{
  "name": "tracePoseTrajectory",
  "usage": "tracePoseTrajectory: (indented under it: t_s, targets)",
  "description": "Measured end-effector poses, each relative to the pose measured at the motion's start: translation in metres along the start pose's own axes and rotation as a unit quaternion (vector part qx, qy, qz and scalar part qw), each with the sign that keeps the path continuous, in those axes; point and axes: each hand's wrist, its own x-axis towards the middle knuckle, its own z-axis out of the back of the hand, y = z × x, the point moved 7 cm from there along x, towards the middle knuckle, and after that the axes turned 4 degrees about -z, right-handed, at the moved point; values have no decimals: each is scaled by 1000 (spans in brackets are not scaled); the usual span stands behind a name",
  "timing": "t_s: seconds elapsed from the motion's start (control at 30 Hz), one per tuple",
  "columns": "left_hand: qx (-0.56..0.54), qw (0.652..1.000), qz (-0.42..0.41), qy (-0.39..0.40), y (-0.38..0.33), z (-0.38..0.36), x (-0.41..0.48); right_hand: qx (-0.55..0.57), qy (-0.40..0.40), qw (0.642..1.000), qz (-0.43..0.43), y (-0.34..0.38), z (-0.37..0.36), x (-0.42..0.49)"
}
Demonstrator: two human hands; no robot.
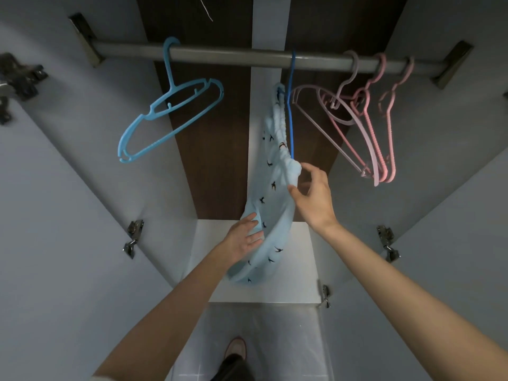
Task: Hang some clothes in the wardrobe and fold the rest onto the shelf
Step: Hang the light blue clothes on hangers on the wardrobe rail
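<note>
Wardrobe interior is being viewed from below: a grey rail (247, 57) is running across the top of the frame, with a light blue hanger (154, 110) being carried at upper left and mauve and pink hangers (377, 160) at upper right. At frame centre, a pale blue bird-print garment (275, 188) is being carried on a dark blue hanger (290, 119), above the white shelf (297, 270). Its lower part is being touched by the straight fingers of the left hand (243, 237). Its upper right corner is being brushed by the spread fingertips of the right hand (316, 199), with neither hand curled round the fabric.
</note>
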Motion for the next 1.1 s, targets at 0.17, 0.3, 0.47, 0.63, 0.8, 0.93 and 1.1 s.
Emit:
tracePoseTrajectory:
  t_s: [0.17,0.3,0.47,0.63,0.8,0.93,1.1]
  targets:
    - [66,995,-78,6,-18,2,-32,1,-32,999,30,17,24,-21]
    - [104,985,-135,-13,-47,6,-63,29,-19,997,65,42,34,-35]
    - [154,955,-249,-44,-94,21,-117,99,52,991,76,75,17,-41]
    - [226,876,-398,-153,-162,43,-171,121,103,984,84,107,-17,-35]
    - [308,786,-483,-233,-235,57,-199,158,136,975,74,140,-55,-15]
    - [433,706,-482,-286,-281,69,-184,174,159,970,58,158,-86,6]
    - [562,673,-387,-286,-313,80,-126,182,171,967,49,171,-114,34]
